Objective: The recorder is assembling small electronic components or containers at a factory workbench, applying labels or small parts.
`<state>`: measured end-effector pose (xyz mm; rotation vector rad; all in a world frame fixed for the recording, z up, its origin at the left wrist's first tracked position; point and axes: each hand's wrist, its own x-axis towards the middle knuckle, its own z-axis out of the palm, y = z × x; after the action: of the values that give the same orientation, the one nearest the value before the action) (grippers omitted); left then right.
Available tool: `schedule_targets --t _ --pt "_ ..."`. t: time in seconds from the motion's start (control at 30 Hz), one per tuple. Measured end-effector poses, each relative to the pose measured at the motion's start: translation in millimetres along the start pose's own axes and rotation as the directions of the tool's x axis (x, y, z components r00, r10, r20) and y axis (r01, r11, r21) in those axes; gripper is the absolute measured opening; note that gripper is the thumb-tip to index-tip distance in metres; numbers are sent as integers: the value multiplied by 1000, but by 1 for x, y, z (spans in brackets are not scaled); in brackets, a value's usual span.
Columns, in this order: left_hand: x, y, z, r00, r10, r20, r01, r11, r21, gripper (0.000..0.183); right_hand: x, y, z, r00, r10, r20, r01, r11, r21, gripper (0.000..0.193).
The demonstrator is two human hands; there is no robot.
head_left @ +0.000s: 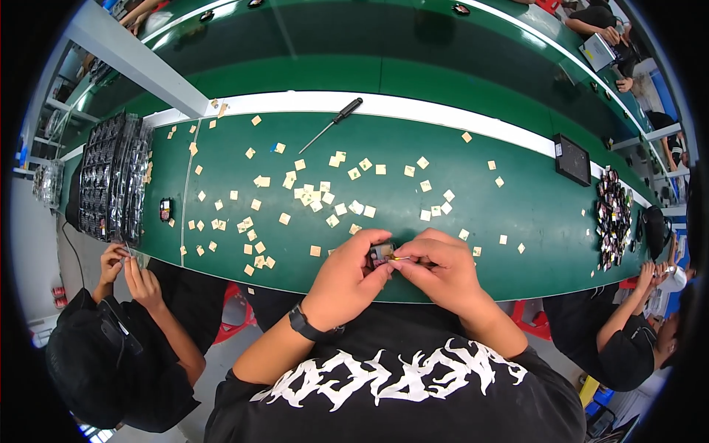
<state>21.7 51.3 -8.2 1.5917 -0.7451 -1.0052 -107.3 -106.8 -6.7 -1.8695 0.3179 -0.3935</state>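
Gadget (381,255), just one, is clamped between thumb and fingers of my left hand (353,269); at its right side my right hand (443,267) pinches one thin piece (402,258). One screwdriver (332,124) and dozens of cream squares (315,251) lie on the table (399,210).

Jagged white lettering (395,378), on a black shirt (399,417), (barely legible)

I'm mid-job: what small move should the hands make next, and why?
I'd suggest steadying the small device in the left hand before the right hand moves. The left grips it, and the right seems to pinch a thin, pale piece at its right side, so a wobble might shift them. What the piece is, I can't tell.
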Motion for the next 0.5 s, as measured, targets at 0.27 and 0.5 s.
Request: schedule_targets --t 0.27,0.5 --pt "5 -16 0 1000 5 30 8 912 -410 56 -6 6 6 954 -291 79 301 921 -249 24" --pt "3 -11 -3 993 73 -98 -68 996 52 49 -4 -3 -2 998 9 -66 -26 965 -260 14"
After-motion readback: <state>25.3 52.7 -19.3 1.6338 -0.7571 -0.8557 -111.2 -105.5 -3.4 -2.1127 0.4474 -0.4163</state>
